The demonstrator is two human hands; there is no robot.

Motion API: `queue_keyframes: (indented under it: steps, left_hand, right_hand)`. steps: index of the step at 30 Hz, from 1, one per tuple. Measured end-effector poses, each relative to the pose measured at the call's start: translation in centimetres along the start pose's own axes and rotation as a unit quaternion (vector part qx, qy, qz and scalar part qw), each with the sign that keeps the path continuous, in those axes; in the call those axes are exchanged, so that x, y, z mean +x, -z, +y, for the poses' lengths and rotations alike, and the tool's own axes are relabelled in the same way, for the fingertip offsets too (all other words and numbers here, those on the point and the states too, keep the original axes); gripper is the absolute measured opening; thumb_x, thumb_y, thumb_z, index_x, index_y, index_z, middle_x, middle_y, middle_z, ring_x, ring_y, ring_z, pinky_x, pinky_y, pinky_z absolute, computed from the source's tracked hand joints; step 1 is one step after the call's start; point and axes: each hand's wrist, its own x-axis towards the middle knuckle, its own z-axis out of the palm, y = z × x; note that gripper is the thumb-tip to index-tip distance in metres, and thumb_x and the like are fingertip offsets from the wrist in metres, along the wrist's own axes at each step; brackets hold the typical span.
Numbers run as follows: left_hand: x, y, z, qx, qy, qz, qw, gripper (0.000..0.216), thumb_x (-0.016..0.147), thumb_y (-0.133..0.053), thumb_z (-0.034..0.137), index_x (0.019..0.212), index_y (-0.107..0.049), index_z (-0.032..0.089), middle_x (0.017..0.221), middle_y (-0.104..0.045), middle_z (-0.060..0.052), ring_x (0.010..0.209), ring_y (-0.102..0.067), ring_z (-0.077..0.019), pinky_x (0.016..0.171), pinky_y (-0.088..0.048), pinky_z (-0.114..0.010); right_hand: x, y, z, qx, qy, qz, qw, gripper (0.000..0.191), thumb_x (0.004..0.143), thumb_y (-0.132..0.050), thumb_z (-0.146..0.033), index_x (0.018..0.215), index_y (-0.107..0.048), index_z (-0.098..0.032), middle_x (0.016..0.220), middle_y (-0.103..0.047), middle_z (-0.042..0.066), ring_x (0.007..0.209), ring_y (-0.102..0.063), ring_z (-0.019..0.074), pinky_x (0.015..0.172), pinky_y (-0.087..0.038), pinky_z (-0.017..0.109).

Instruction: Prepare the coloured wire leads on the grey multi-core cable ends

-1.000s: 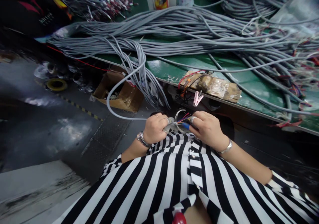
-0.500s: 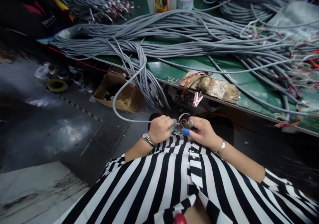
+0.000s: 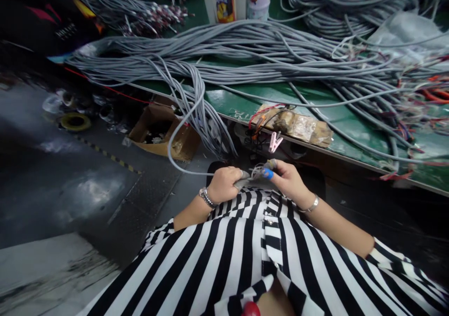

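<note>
Closed around a grey cable [image 3: 189, 171] near its end is my left hand [image 3: 225, 183], with a watch on the wrist. The cable loops down from a bundle hanging over the table edge. My right hand [image 3: 288, 180] pinches the thin loose wires [image 3: 257, 170] that come out of the cable end, between thumb and forefinger. Coverings wrap several fingertips; the one on my right thumb is blue. Both hands are close together in front of my striped shirt, below the table edge. The exact wires between the right fingers are too small to tell apart.
Long bundles of grey cable [image 3: 245, 72] lie across the green table [image 3: 224, 101]. A taped cardboard piece [image 3: 305, 128] and a pink clip [image 3: 275, 142] are at its edge. A cardboard box [image 3: 154, 147] stands on the floor at left. Containers [image 3: 258, 2] stand at the back.
My right hand has shifted slightly up and its thumb has closed in toward the forefinger on the wires. The coloured wires seen before are now mostly hidden. My left hand keeps its grip.
</note>
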Motion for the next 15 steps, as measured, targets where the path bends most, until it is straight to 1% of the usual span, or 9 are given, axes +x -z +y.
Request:
queue_keyframes:
  steps: [2, 4, 5, 7, 9, 12, 15]
  left_hand:
    - [-0.1, 0.0, -0.1, -0.115, 0.053, -0.008, 0.992, 0.018, 0.085, -0.058, 0.026, 0.097, -0.067, 0.016, 0.079, -0.071, -0.004, 0.071, -0.065, -0.0145, 0.068, -0.05, -0.026]
    - [-0.3, -0.2, -0.1, -0.208, 0.1, -0.014, 0.973, 0.027, 0.086, -0.059, 0.028, 0.109, -0.064, 0.015, 0.085, -0.072, -0.005, 0.071, -0.067, -0.0131, 0.068, -0.052, -0.024]
    - [-0.4, -0.3, -0.2, -0.234, 0.112, -0.02, 0.965, 0.028, 0.086, -0.059, 0.028, 0.111, -0.063, 0.014, 0.085, -0.072, -0.006, 0.071, -0.067, -0.0128, 0.068, -0.052, -0.023]
    - [-0.6, -0.8, -0.3, -0.255, 0.121, -0.034, 0.959, 0.029, 0.085, -0.06, 0.028, 0.111, -0.063, 0.014, 0.084, -0.072, -0.006, 0.07, -0.066, -0.0131, 0.068, -0.053, -0.024]
    - [-0.7, -1.3, -0.5, -0.261, 0.134, -0.045, 0.955, 0.032, 0.086, -0.059, 0.027, 0.115, -0.061, 0.014, 0.08, -0.071, -0.005, 0.068, -0.066, -0.013, 0.066, -0.053, -0.024]
    - [-0.9, -1.9, -0.8, -0.279, 0.157, -0.05, 0.946, 0.04, 0.086, -0.058, 0.024, 0.125, -0.056, 0.016, 0.077, -0.07, -0.003, 0.064, -0.065, -0.012, 0.062, -0.053, -0.023]
    - [-1.0, -2.3, -1.0, -0.295, 0.164, -0.048, 0.94, 0.043, 0.085, -0.058, 0.022, 0.127, -0.055, 0.017, 0.078, -0.07, -0.003, 0.062, -0.064, -0.0115, 0.06, -0.053, -0.022]
  right_hand:
    - [0.3, -0.1, 0.6, 0.028, -0.049, 0.042, 0.998, 0.032, 0.081, -0.062, -0.049, 0.075, -0.06, -0.018, 0.069, -0.062, 0.001, 0.063, -0.055, 0.0149, 0.062, -0.047, 0.028]
    - [0.5, -0.2, 1.3, 0.032, -0.061, 0.053, 0.996, 0.032, 0.08, -0.064, -0.049, 0.074, -0.058, -0.018, 0.069, -0.062, 0.002, 0.064, -0.055, 0.0151, 0.063, -0.048, 0.029]
    - [0.6, -0.2, 1.5, 0.029, -0.058, 0.049, 0.997, 0.03, 0.08, -0.064, -0.048, 0.075, -0.058, -0.018, 0.071, -0.062, 0.002, 0.065, -0.056, 0.0153, 0.064, -0.048, 0.03]
    - [0.5, -0.3, 1.8, 0.005, -0.04, 0.036, 0.999, 0.024, 0.083, -0.06, -0.043, 0.079, -0.058, -0.019, 0.075, -0.064, 0.002, 0.068, -0.058, 0.0161, 0.067, -0.049, 0.031]
    - [0.4, -0.3, 1.7, -0.054, -0.013, 0.036, 0.998, 0.018, 0.086, -0.057, -0.037, 0.081, -0.059, -0.019, 0.078, -0.064, 0.003, 0.072, -0.058, 0.017, 0.069, -0.048, 0.032]
    - [0.3, -0.1, 1.4, -0.156, 0.022, 0.061, 0.986, 0.013, 0.086, -0.056, -0.031, 0.081, -0.058, -0.019, 0.08, -0.063, 0.005, 0.072, -0.057, 0.018, 0.068, -0.046, 0.032]
    - [0.3, 0.0, 1.2, -0.225, 0.041, 0.077, 0.97, 0.012, 0.086, -0.054, -0.028, 0.077, -0.055, -0.02, 0.075, -0.059, 0.004, 0.067, -0.053, 0.0172, 0.063, -0.044, 0.03]
